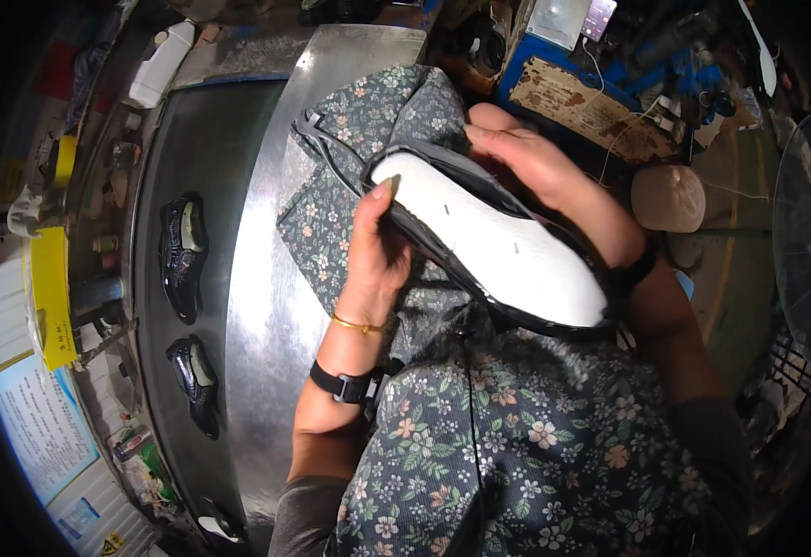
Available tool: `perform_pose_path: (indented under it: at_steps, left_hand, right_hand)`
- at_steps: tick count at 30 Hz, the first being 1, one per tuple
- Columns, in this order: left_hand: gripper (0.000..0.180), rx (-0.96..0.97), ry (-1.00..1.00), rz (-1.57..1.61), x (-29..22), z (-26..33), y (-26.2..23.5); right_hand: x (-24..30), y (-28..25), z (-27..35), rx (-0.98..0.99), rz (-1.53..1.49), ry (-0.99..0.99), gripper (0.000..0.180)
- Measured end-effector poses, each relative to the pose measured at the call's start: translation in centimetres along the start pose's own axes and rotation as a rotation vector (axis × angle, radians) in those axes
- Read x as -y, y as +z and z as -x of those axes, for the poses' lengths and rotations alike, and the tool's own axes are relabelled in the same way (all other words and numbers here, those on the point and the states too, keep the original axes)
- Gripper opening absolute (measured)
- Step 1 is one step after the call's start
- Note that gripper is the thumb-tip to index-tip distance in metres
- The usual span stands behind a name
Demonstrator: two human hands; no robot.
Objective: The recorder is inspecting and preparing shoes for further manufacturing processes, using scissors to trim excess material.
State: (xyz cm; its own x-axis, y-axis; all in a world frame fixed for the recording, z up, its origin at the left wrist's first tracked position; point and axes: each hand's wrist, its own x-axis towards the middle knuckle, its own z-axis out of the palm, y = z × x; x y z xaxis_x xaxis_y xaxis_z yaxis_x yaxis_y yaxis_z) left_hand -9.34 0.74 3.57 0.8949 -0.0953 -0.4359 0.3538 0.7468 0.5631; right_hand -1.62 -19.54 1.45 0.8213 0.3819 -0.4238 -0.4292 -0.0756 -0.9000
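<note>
Between my two hands is a black shoe upper (pixel 415 227) with its underside turned up, showing a long white insole board (pixel 480 232) with a few small staples in it. My left hand (pixel 377 241) grips its left edge, the thumb pressed on the rim near the narrower far end. Around the far right side curls my right hand (pixel 526 158), its fingertips partly hidden behind the upper. Floral dark cloth (pixel 317 223) lies beneath, over a shiny metal table (pixel 271 251). A thin dark strap (pixel 331 158) trails from the upper's far left.
Left of the table, a dark conveyor belt (pixel 210 139) carries glossy black shoes (pixel 182 251) in a row. A white plastic bottle (pixel 162 65) lies at the far left. To the right stand a rusty blue machine (pixel 568 97), a translucent jug (pixel 668 198) and a fan guard (pixel 809 241).
</note>
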Motion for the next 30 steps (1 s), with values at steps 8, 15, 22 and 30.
perform_pose_path:
  at_steps: [8, 15, 22, 30]
  left_hand:
    - [0.052, 0.005, 0.208, -0.175, -0.1, -4.8, -1.4]
    - [0.049, 0.078, 0.142, -0.075, -0.4, -5.2, -2.2]
    - [0.046, 0.008, 0.185, -0.350, 0.2, -6.5, -1.7]
    - [0.047, -0.106, 0.279, -0.548, 0.0, -8.7, -1.1]
  right_hand:
    - [-3.4, 3.2, -1.2, 0.144, -0.444, 0.354, 0.063]
    - [-2.1, 3.1, -2.2, 0.035, 0.010, 0.271, 0.070]
    - [-1.4, 3.5, -2.0, -0.076, 0.946, -0.210, 0.045]
    - [1.1, 4.3, -3.1, -0.204, 1.436, -0.665, 0.020]
